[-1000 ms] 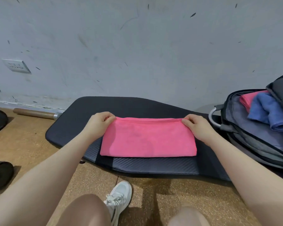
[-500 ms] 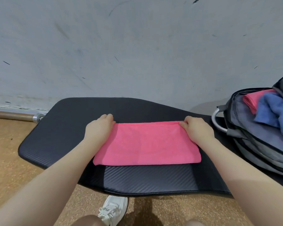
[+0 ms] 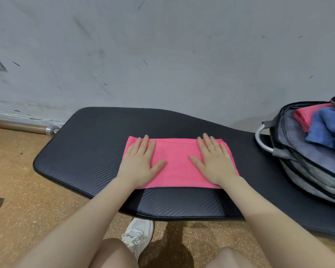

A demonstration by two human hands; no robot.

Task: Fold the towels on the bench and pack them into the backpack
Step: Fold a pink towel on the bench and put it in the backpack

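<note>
Black padded table (image 3: 97, 144) along a scuffed grey wall, cork-coloured floor below. Grey backpack (image 3: 306, 167) at the table's right end, unzipped, mouth gaping; a rolled pink towel (image 3: 307, 115) and a crumpled blue towel (image 3: 329, 128) already lying inside. Pink towel (image 3: 177, 163) flat on the table's middle, folded to a long strip, well apart from the backpack. Left hand (image 3: 141, 161) and right hand (image 3: 213, 161) laid palm-down on its two ends, fingers straight and spread, pressing rather than holding; neither grip closed on anything. Ring on a right finger. Step in hand, by judgement: smoothing the fold flat. Next move likely calls for pinching one short end, bringing it across to the other to halve the strip, then carrying the bundle right into the open backpack beside the others.
</note>
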